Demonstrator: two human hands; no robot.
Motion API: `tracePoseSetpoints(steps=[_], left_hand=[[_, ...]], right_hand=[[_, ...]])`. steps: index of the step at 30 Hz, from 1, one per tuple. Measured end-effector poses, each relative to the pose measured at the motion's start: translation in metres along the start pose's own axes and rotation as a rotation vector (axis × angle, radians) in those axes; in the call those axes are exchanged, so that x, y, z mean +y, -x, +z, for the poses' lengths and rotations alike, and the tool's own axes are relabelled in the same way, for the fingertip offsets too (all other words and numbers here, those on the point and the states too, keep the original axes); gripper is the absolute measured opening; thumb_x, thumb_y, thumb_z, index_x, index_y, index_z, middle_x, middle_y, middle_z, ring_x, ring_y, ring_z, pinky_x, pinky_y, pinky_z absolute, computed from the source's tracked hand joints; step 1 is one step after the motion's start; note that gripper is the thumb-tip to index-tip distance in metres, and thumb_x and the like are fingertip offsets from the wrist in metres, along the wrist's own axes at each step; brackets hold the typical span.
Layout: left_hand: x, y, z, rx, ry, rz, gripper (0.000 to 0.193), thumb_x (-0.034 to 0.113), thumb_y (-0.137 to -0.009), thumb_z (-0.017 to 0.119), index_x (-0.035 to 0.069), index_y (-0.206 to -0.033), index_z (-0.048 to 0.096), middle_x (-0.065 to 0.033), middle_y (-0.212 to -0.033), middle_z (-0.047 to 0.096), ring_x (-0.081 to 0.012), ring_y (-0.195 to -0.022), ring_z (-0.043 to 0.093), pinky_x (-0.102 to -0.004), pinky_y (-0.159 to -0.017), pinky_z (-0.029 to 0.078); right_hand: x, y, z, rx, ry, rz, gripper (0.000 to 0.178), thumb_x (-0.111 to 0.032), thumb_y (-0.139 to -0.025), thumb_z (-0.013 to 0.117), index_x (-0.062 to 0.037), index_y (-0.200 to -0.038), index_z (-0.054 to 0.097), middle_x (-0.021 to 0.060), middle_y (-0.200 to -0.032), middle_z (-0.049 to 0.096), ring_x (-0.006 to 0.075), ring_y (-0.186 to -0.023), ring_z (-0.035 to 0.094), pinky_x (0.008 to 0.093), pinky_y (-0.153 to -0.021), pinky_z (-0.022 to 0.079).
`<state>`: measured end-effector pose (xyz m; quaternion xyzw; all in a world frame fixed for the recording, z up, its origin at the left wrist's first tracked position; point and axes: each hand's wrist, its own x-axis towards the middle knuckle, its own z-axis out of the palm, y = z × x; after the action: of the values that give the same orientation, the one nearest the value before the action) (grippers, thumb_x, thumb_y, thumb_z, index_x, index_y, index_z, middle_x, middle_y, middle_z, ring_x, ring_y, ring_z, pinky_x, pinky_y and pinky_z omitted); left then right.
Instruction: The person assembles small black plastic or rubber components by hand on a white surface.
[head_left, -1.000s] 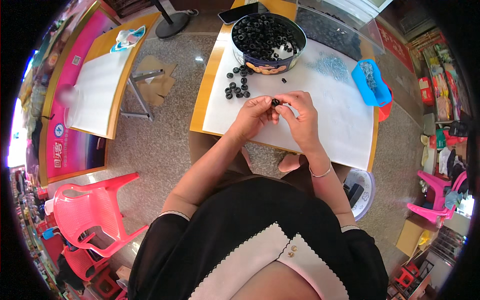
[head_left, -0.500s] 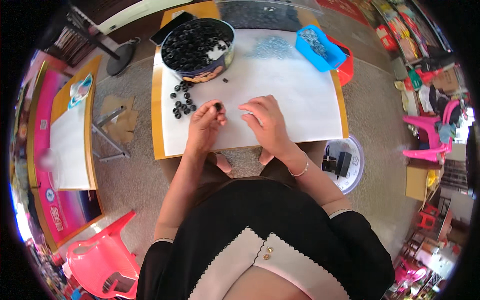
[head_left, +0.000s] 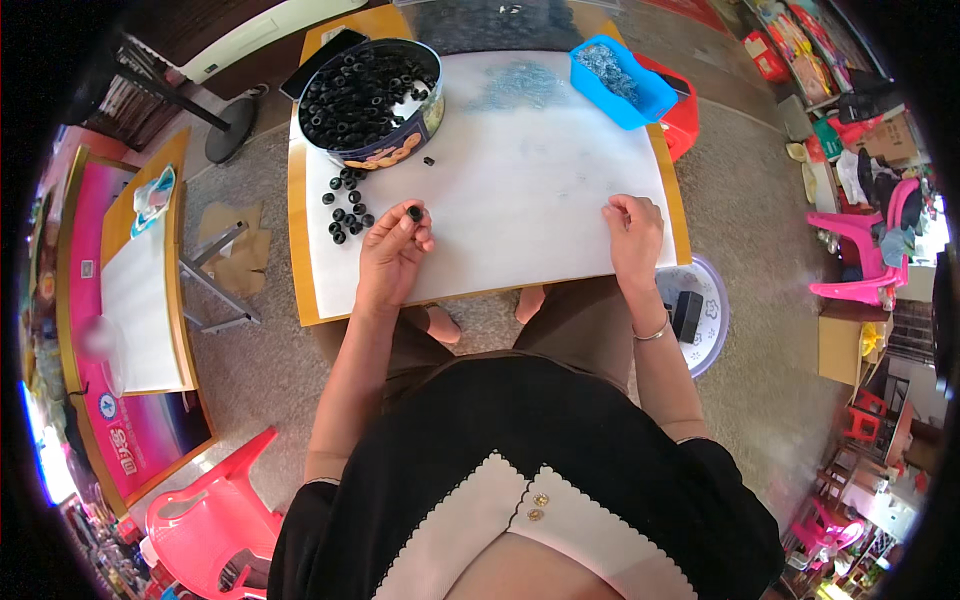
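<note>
My left hand is raised over the front left of the white-covered table. Its thumb and fingers pinch a small black round part with a hollow in its end. Beside that hand, several similar black round parts lie loose on the white sheet. Behind them stands a round tin filled with more black parts. My right hand is at the table's front right, its fingers curled in and closed; whatever they may hold is too small to make out.
A blue plastic tray of small clear or metallic pieces sits at the back right, against a red container. More small pieces are spread at the back middle. One black part lies alone. A round basin is below on the right.
My right hand has moved right, away from my left hand, to the table's right side. My left hand still pinches the black part, and the view has shifted slightly.
</note>
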<state>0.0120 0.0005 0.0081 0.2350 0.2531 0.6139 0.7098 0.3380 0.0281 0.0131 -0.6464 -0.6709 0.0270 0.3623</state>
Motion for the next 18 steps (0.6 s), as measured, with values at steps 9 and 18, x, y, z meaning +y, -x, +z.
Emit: tracePoseSetpoints(steps=[9, 18], left_hand=[[-0.002, -0.002, -0.003, 0.008, -0.002, -0.058, 0.023, 0.01, -0.091, 0.055, -0.002, -0.111, 0.057, -0.0095, -0.094, 0.061, -0.0135, -0.076, 0.057, -0.0273, -0.072, 0.048], [0.0, 0.004, -0.004, -0.025, -0.012, -0.073, 0.022, 0.007, -0.09, 0.056, -0.002, -0.109, 0.059, -0.0089, -0.091, 0.063, -0.0144, -0.075, 0.058, -0.0265, -0.072, 0.049]], right_hand=[[-0.093, -0.002, 0.009, -0.287, -0.657, 0.224, 0.013, -0.005, -0.084, 0.063, -0.0009, -0.095, 0.065, 0.0004, -0.086, 0.064, 0.007, -0.077, 0.056, 0.022, -0.071, 0.045], [-0.177, -0.002, 0.049, -0.427, -0.794, -0.127, 0.011, -0.003, -0.079, 0.065, -0.0023, -0.09, 0.064, 0.007, -0.081, 0.061, 0.0156, -0.07, 0.059, 0.027, -0.065, 0.047]])
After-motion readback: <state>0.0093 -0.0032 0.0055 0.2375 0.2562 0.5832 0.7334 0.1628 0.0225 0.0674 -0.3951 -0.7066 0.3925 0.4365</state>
